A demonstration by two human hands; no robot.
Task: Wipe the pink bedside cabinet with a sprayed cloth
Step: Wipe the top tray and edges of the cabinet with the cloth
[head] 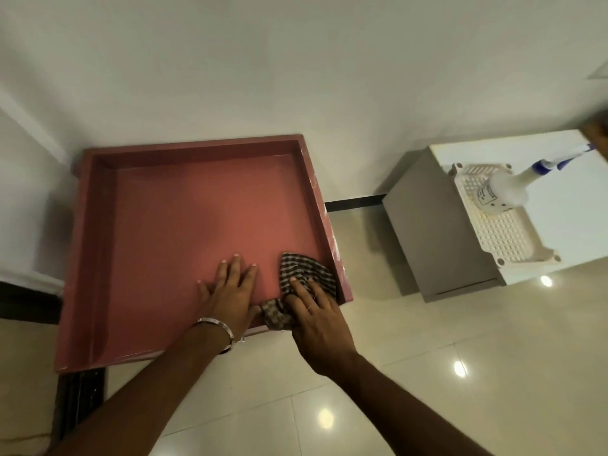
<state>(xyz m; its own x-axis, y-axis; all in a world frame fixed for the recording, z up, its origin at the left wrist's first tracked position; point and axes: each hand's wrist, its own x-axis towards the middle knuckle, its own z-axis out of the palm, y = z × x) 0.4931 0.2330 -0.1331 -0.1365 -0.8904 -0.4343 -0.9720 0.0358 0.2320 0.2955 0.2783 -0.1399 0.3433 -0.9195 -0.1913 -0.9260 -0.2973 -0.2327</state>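
Observation:
The pink bedside cabinet stands against the white wall; its top is a shallow tray with raised edges. A brown-and-white checked cloth lies in the near right corner of that top. My right hand presses down on the cloth with fingers laid over it. My left hand, with a silver bracelet at the wrist, rests flat on the pink surface just left of the cloth, fingers spread.
A white cabinet stands to the right. On it sits a white perforated basket holding a white spray bottle with a blue nozzle. Glossy cream tile floor lies between and in front. A dark grille sits below the pink cabinet's left front.

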